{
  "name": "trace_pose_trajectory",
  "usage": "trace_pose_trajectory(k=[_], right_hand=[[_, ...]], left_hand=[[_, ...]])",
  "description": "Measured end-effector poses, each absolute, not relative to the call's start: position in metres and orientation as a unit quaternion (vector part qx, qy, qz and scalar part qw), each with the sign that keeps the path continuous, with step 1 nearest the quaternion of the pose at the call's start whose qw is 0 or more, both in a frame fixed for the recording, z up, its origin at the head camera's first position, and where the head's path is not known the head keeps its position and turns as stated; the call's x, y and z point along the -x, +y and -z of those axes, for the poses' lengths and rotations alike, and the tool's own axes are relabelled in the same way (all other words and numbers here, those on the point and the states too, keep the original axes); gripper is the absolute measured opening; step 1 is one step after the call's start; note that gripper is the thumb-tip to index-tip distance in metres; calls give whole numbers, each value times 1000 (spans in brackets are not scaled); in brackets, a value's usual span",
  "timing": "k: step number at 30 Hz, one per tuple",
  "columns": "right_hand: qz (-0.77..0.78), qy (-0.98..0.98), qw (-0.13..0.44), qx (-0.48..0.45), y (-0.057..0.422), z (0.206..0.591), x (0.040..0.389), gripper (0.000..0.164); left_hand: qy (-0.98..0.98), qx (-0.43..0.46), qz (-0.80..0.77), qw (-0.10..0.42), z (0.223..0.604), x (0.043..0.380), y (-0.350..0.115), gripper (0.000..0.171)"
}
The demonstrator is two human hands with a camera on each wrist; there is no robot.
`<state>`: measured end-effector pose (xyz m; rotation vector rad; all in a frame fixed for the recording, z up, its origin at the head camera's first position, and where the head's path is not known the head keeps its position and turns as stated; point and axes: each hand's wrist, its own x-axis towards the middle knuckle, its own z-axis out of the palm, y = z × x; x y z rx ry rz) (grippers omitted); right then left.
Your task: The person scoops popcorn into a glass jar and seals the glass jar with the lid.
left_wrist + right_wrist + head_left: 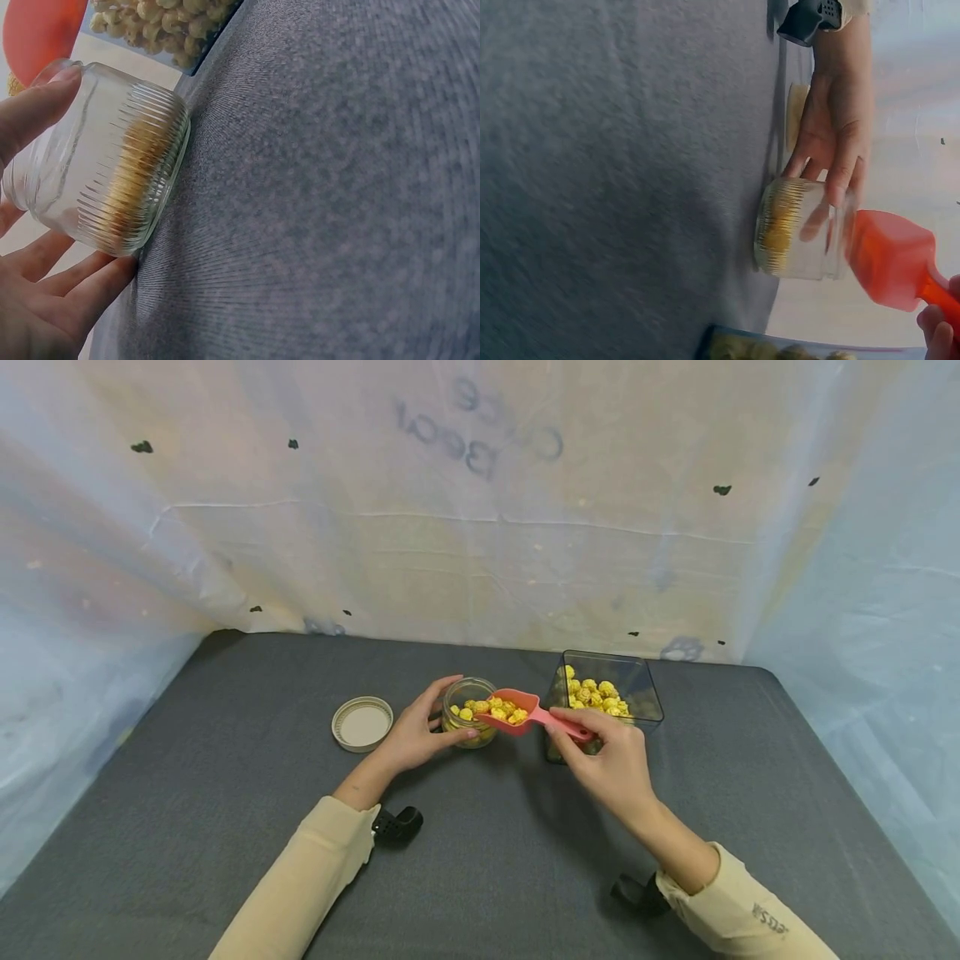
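A small ribbed glass jar (470, 714) stands on the grey table with yellow popcorn in its lower part. My left hand (417, 732) holds it from the left, thumb near the rim and fingers around the far side. In my right hand (611, 758) I grip the handle of a coral-pink scoop (517, 711). Popcorn fills the scoop's bowl, and its front lip is over the jar's mouth. In the right wrist view the scoop's underside (892, 259) shows beside the jar's rim. Under and behind my right hand is a clear dark-tinted box (643, 697) holding more popcorn.
A round cream lid (362, 724) lies on the table (225, 793) to the left of my left hand. Pale plastic sheeting (480, 568) hangs behind the table and along both sides. A black wrist device (397, 825) sits at my left cuff.
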<state>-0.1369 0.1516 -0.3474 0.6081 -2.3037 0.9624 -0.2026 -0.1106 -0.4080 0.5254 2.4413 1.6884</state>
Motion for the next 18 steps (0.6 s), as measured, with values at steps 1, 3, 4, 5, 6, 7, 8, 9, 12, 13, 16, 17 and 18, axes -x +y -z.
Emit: trace_pose_trajectory(k=[1, 3, 4, 5, 6, 7, 8, 9, 12, 13, 16, 17, 18], right_hand=[[-357, -861, 280, -230, 151, 346, 137, 21], [-355, -862, 274, -236, 151, 342, 139, 21], [-354, -863, 271, -237, 151, 340, 139, 21], [-353, -863, 270, -240, 151, 339, 140, 21], [-353, -863, 267, -242, 151, 337, 141, 21], [-351, -864, 266, -243, 151, 335, 141, 21], [-350, -865, 264, -245, 151, 333, 142, 21], [-348, -866, 263, -246, 151, 332, 142, 21], [-342, -869, 261, -246, 151, 329, 143, 20], [-339, -870, 261, -245, 152, 329, 143, 20], [-335, -872, 261, -245, 153, 329, 143, 20], [-333, -872, 261, -245, 153, 329, 142, 20], [-331, -873, 261, -245, 153, 329, 142, 20]], left_hand=[[808, -173, -559, 65, 408, 202, -111, 84], [808, -172, -560, 66, 408, 202, -111, 84], [808, -172, -560, 67, 408, 202, -111, 84], [808, -172, -560, 68, 408, 202, -111, 84], [807, -173, -560, 69, 408, 202, -110, 84], [807, -173, -560, 69, 407, 201, -110, 84], [808, -174, -559, 70, 406, 200, -110, 84], [808, -174, -559, 72, 403, 199, -110, 84], [808, -174, -557, 78, 393, 192, -109, 82], [809, -173, -556, 80, 389, 190, -108, 82], [807, -175, -557, 86, 380, 185, -108, 80], [807, -175, -558, 86, 379, 184, -108, 79], [806, -176, -558, 87, 378, 184, -108, 79]])
